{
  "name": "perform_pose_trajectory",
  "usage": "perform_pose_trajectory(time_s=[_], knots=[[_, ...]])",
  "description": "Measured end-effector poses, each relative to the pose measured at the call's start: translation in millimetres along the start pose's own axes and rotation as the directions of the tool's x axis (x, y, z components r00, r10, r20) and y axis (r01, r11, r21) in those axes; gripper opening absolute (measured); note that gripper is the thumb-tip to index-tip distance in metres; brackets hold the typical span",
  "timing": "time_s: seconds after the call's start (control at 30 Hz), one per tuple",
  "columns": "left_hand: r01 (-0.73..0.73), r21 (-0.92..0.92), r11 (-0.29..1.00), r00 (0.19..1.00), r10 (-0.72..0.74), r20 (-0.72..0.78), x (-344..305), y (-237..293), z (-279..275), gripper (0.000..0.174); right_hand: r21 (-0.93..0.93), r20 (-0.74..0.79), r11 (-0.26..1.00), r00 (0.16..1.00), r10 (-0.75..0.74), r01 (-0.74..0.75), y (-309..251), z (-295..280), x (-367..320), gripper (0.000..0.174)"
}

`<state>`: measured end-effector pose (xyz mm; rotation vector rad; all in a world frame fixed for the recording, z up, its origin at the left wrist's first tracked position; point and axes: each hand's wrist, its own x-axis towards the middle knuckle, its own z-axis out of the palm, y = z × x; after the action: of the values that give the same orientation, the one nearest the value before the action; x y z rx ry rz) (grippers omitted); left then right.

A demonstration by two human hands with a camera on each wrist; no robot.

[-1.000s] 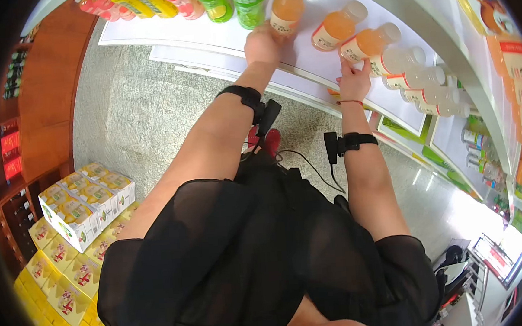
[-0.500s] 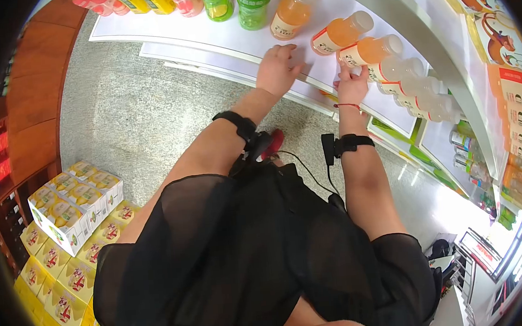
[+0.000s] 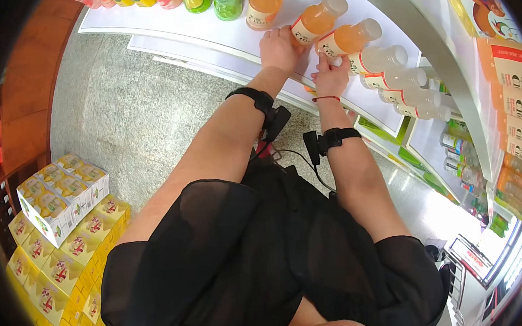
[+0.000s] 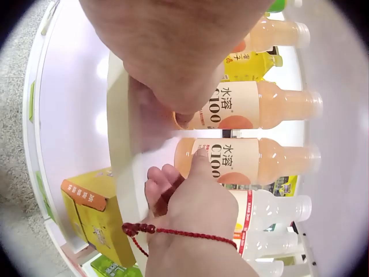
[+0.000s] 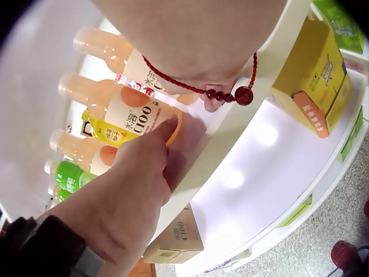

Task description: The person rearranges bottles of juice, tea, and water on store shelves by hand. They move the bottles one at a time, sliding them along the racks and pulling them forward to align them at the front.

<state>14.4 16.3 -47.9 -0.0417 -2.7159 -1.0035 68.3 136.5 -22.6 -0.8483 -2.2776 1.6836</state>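
Observation:
Three peach-coloured drink bottles stand on the white shelf point(image 3: 160, 26). My left hand point(image 3: 279, 49) holds the low part of the middle bottle point(image 3: 319, 18), its thumb by the base in the right wrist view; its other fingers are mostly hidden. Just right of it, my right hand point(image 3: 332, 78), with a red bracelet, grips the base of the third bottle point(image 3: 350, 37). One digit lies along that bottle's label point(image 4: 222, 161), while other fingers point(image 4: 160, 183) curl below the base. The first peach-coloured bottle point(image 3: 264, 6) stands left of both hands, untouched.
Several clear-white bottles point(image 3: 391, 80) line the shelf at right. Green bottles point(image 3: 226, 0) stand at left. A yellow carton point(image 5: 314, 75) sits on a lower shelf. Stacked yellow boxes point(image 3: 56, 268) with a white-sided carton point(image 3: 72, 194) on top are behind at left.
My left hand has let go of the first peach-coloured bottle and moved right to the middle one. My right hand stays at the third bottle. The head view has shifted a little.

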Motion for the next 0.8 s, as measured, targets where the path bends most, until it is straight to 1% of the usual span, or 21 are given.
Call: perform_pose_trajectory(time_s=[0.07,0.1,0.23,0.3,0.47,0.53,0.6,0.67,0.8], knots=[[-0.012,0.003,1.0,1.0,0.012,-0.02,-2,-1,-1,0.06,0.01,0.028,0.998,0.998,-0.056,0.055,8,0,7,0.065],[-0.03,0.001,1.0,0.999,0.03,-0.024,-4,-1,-2,0.058,0.011,0.036,0.998,0.998,-0.057,0.056,8,0,7,0.065],[-0.012,0.008,1.0,0.999,0.012,-0.042,-11,-4,-2,0.057,-0.001,0.06,0.998,0.996,-0.063,0.063,8,-4,5,0.066],[0.0,0.075,0.997,0.998,0.006,-0.068,-12,-6,-4,0.058,0.0,0.088,0.997,0.993,-0.076,0.077,5,-4,5,0.066],[-0.005,0.086,0.996,0.996,0.012,-0.09,-14,-9,-3,0.06,-0.039,0.081,0.994,0.992,-0.095,0.098,3,-5,3,0.067],[-0.001,0.079,0.997,0.996,0.008,-0.088,-14,-11,0,0.06,-0.032,0.094,0.996,0.992,-0.084,0.087,-1,-5,2,0.067],[-0.031,0.057,0.998,0.993,0.037,-0.113,-13,-15,3,0.059,-0.026,0.107,0.997,0.992,-0.071,0.075,-4,-5,2,0.068],[-0.027,0.041,0.999,0.993,0.032,-0.117,-12,-16,4,0.059,0.011,0.114,1.0,0.993,-0.01,0.008,-5,-4,6,0.069],[-0.04,0.017,0.999,0.989,0.042,-0.143,-11,-17,6,0.058,0.027,0.114,1.0,0.993,-0.01,0.007,-2,-4,10,0.068]])
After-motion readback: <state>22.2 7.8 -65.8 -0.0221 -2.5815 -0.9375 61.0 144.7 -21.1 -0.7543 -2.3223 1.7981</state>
